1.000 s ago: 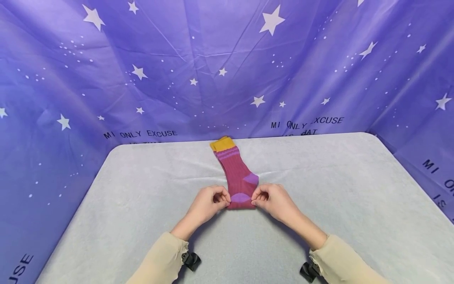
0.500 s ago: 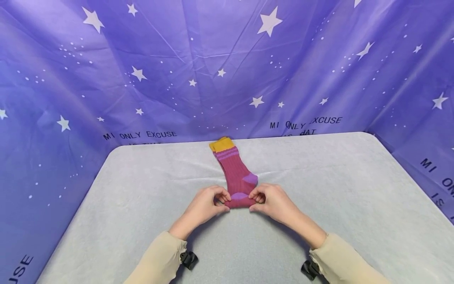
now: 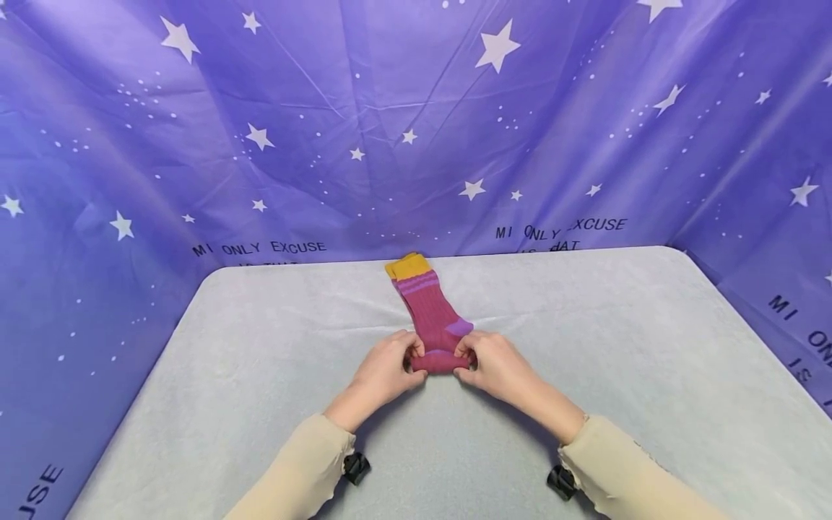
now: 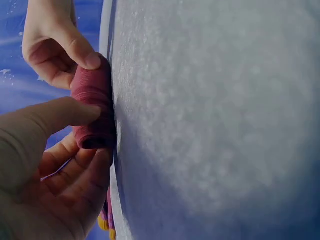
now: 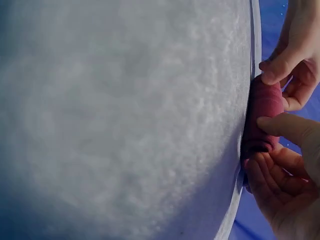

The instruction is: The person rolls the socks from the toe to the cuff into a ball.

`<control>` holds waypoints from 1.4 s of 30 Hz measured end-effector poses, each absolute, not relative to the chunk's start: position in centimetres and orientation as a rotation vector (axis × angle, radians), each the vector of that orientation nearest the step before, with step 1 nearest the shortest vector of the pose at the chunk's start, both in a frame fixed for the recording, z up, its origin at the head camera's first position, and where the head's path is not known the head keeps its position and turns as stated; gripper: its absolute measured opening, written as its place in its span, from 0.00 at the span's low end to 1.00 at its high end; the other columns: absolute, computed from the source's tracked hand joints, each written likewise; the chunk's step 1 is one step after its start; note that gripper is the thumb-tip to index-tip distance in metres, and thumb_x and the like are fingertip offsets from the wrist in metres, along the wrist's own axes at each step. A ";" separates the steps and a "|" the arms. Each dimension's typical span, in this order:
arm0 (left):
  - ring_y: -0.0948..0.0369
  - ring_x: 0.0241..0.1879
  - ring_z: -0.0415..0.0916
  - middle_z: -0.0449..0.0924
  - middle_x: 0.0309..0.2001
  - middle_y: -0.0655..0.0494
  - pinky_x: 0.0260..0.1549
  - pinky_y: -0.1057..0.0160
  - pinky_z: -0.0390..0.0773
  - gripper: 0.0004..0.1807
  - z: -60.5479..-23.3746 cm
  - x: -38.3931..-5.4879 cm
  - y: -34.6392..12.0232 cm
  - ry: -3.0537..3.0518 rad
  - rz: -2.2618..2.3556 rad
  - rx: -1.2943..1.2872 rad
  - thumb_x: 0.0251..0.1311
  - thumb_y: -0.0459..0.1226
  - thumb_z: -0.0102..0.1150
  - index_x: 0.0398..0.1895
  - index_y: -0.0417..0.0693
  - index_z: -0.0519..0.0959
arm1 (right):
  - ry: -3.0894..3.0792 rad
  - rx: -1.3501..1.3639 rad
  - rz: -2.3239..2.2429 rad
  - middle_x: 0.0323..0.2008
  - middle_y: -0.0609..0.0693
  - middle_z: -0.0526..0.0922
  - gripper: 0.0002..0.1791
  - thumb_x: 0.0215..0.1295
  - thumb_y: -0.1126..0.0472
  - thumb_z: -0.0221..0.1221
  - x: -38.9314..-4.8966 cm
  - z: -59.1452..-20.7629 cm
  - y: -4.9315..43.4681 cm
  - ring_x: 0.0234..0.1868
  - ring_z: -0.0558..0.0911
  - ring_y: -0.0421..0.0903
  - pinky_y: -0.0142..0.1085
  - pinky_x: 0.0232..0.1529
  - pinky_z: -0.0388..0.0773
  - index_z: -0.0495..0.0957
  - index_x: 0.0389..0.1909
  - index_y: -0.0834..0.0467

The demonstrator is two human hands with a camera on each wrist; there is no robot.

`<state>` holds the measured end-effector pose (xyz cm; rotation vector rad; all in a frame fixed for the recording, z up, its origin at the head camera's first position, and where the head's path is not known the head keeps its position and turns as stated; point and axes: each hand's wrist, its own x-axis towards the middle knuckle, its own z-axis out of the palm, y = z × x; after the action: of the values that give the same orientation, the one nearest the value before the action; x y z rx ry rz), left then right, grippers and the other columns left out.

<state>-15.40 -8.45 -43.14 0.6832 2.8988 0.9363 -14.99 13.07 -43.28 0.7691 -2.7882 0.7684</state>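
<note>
Both hands are on it now: left hand (image 3: 385, 367) and right hand (image 3: 499, 365) each hold an end of a thick maroon roll (image 3: 440, 362), thumbs pressed on it, fingers curled about its ends. That roll is the toe end of what looks like a pair of socks (image 3: 432, 309), laid along the middle of the table (image 3: 585, 318) — and by my reading the rolling is in its early going. The toes are wound up; the purple heel (image 3: 459, 327), the ribbed leg and the yellow cuffs (image 3: 412, 266) lie flat, left to roll, reaching the far edge. No brand shows on the socks. Beyond, the starry curtain (image 3: 416, 188) reads "MI ONLY EXCUSE" — twice, with the line underneath partly cut off.
</note>
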 end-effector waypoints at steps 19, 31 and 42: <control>0.66 0.32 0.80 0.85 0.32 0.57 0.32 0.72 0.82 0.10 -41.7 -14.1 -9.7 2.767 1.346 0.666 0.52 0.31 0.71 0.36 0.49 0.82 | -2.675 0.753 1.202 0.29 0.46 0.83 0.09 0.50 0.69 0.70 -13.7 -42.0 13.8 0.29 0.80 0.34 0.31 0.33 0.83 0.80 0.30 0.56; 0.71 0.25 0.78 0.86 0.29 0.53 0.26 0.72 0.80 0.07 -42.4 -13.5 -10.1 2.562 1.455 0.555 0.55 0.33 0.70 0.37 0.44 0.85 | -2.773 0.589 1.487 0.28 0.49 0.84 0.06 0.55 0.69 0.68 -12.5 -42.0 14.3 0.29 0.78 0.32 0.28 0.32 0.81 0.82 0.34 0.62; 0.68 0.23 0.78 0.86 0.28 0.51 0.20 0.72 0.75 0.07 -43.7 -14.2 -10.1 2.492 1.467 0.382 0.56 0.36 0.70 0.35 0.42 0.85 | -2.824 0.438 1.573 0.29 0.52 0.84 0.08 0.58 0.65 0.68 -12.7 -42.9 14.3 0.30 0.79 0.37 0.27 0.32 0.79 0.80 0.36 0.65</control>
<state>-14.19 -10.07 -43.72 0.3821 2.4920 1.4672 -12.75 14.30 -42.89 0.4383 -2.8241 1.5735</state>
